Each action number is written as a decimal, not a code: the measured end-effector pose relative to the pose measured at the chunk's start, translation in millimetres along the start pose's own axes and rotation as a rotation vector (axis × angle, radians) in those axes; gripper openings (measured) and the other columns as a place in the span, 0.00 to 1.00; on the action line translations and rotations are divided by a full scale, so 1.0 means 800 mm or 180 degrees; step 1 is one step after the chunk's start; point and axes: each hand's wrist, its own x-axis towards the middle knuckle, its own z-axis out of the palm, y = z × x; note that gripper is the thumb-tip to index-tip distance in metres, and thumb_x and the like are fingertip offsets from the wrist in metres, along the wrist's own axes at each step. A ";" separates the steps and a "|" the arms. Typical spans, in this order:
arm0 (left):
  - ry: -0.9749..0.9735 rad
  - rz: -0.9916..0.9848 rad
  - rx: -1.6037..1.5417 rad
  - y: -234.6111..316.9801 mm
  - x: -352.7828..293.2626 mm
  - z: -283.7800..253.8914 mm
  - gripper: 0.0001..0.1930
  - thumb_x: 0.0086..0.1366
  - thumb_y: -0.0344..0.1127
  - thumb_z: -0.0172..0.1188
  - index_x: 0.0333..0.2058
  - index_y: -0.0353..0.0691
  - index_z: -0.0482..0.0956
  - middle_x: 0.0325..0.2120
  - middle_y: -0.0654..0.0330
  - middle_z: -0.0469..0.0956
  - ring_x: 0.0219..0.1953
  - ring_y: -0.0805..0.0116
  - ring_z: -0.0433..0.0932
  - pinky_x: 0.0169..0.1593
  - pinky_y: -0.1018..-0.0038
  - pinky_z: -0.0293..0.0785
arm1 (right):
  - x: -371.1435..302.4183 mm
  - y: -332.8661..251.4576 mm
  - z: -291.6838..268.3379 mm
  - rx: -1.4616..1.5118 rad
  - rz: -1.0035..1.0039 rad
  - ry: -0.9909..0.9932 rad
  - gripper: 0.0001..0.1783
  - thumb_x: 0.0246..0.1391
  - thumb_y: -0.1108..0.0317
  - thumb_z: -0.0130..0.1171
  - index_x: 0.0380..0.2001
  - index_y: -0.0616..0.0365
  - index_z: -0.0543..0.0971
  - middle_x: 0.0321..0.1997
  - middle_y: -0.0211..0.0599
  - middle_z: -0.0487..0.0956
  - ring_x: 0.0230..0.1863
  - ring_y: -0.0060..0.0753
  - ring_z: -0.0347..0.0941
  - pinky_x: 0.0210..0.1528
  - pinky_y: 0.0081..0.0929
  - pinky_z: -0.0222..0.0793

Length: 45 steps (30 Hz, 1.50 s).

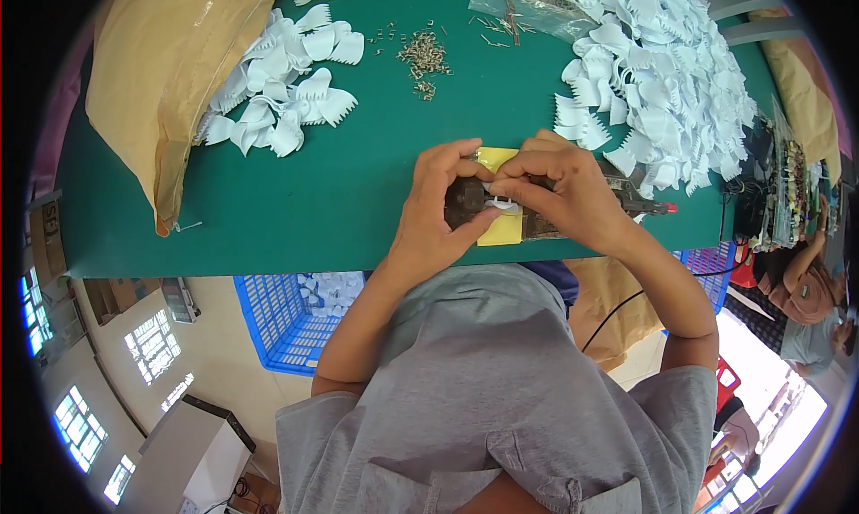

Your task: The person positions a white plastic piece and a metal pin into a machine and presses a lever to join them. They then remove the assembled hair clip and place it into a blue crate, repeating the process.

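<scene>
My left hand [437, 203] curls round the left end of a dark metal tool [463, 201] at the table's near edge. Its thumb and forefinger close in on a small white plastic piece [506, 204]. From the other side my right hand [565, 192] pinches at the same piece, thumb and fingertips together. Those fingers partly hide the piece, and whether a small metal part is in them cannot be made out. Under both hands lies a yellow plate [501, 233] on the tool, whose long body runs off to the right.
Toothed white plastic pieces are heaped at the far right [662, 84] and, in a smaller pile [286, 93], beside a brown paper sack [170, 76]. Small metal clips [423, 56] lie at the back centre of the green table [295, 210]. Below stands a blue basket [277, 322].
</scene>
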 end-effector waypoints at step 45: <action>-0.0305 0.1677 0.2896 0.070 0.019 0.000 0.13 0.53 0.28 0.74 0.38 0.41 0.85 0.38 0.61 0.79 0.49 0.59 0.78 0.52 0.59 0.73 | -0.024 0.017 0.003 0.0174 -0.0313 0.0308 0.07 0.59 0.74 0.68 0.40 0.64 0.87 0.40 0.37 0.86 0.41 0.36 0.81 0.45 0.30 0.77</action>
